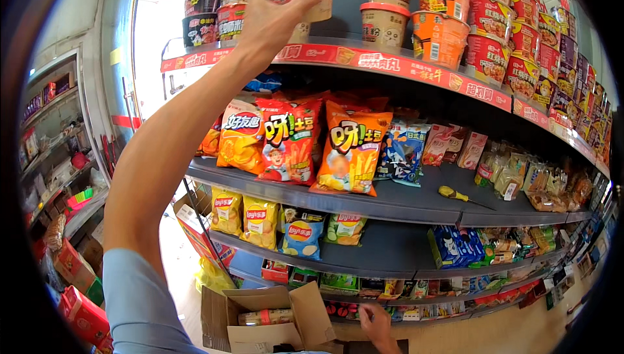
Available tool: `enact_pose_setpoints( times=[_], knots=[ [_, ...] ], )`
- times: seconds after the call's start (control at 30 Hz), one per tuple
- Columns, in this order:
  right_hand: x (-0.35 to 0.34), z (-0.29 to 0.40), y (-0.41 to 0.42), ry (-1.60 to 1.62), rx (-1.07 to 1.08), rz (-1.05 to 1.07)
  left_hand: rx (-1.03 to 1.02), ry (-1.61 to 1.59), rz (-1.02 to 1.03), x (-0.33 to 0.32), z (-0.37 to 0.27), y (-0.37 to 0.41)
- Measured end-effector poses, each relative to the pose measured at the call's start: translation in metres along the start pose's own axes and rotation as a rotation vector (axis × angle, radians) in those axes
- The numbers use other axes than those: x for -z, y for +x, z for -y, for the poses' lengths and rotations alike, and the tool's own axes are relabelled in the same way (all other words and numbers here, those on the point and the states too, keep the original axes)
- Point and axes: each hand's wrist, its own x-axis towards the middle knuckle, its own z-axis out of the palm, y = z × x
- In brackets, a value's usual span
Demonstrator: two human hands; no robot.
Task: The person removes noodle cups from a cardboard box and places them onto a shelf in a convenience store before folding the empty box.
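My left hand point(275, 17) is raised to the top shelf, gripping a tan instant-noodle cup point(319, 5) whose upper part is cut off by the picture's edge. Behind it, the base of another tan cup point(299, 33) shows in part. To the right stand two stacked tan cups with red lids point(382, 27), and on the left are black cups point(201, 29) and red-and-white cups point(230, 21). Low in the picture, my right hand point(376, 324) has its fingers curled, with nothing visible in them. Left of it, an open cardboard box point(263, 300) holds a wrapped pack of tan cups point(267, 317).
Orange noodle tubs point(441, 37) and red ones point(487, 59) continue rightward. Below the red shelf edging point(380, 61) sit chip bags point(351, 149). A screwdriver point(453, 193) lies on that shelf. Lay's bags point(261, 220) fill part of the tier beneath. A glass-doored cabinet point(58, 134) stands left.
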Motion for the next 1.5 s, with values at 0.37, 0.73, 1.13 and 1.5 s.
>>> enact_pose_setpoints(
  times=[0.37,0.73,1.13,1.5],
  knots=[
    [0.087,-0.074,-0.077,-0.161,-0.357,0.058,0.354,0.69,0.05,-0.092,0.076,0.055],
    [0.084,-0.123,-0.052,-0.141,-0.234,0.196,0.267,0.903,0.152,-0.089,0.069,0.05],
    [0.068,-0.148,-0.052,-0.155,-0.226,0.338,0.298,0.966,0.109,-0.073,0.077,0.055],
    [0.007,-0.124,-0.049,-0.17,-0.321,0.356,-0.069,0.56,0.858,0.065,0.025,-0.285]
  ],
)
